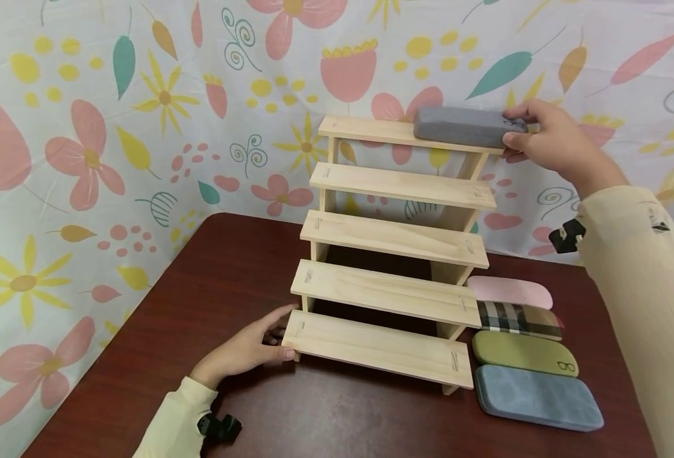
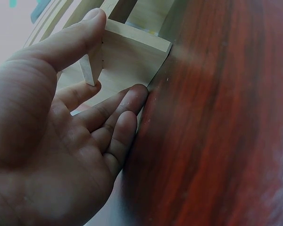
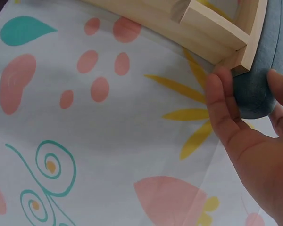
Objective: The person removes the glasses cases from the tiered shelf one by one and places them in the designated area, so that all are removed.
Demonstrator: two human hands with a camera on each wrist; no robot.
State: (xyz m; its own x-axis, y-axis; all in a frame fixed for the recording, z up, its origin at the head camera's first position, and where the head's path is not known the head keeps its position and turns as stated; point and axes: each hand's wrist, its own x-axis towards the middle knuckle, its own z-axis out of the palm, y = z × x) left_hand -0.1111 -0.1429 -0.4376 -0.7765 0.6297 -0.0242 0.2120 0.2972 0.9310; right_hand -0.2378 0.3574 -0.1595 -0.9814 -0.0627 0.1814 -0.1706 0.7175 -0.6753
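A pale wooden display stand (image 1: 382,289) with several stepped shelves rises on the table. On its top shelf, toward the right, lies a grey-blue glasses case (image 1: 457,126). My right hand (image 1: 548,140) grips the right end of that case, thumb in front and fingers around the far side. In the right wrist view the rounded end of the case (image 3: 254,96) sticks out past the shelf end, between thumb and fingers. Down at the left end of the lowest shelf, my left hand (image 1: 247,346) holds the stand, its thumb at the front corner and other fingers by the side.
Right of the stand, several glasses cases lie in a column: pink (image 1: 511,292), plaid (image 1: 520,320), olive green (image 1: 526,353) and blue (image 1: 537,397). The dark red-brown table (image 1: 337,413) meets a flower-printed cloth (image 1: 165,127) behind and at the left.
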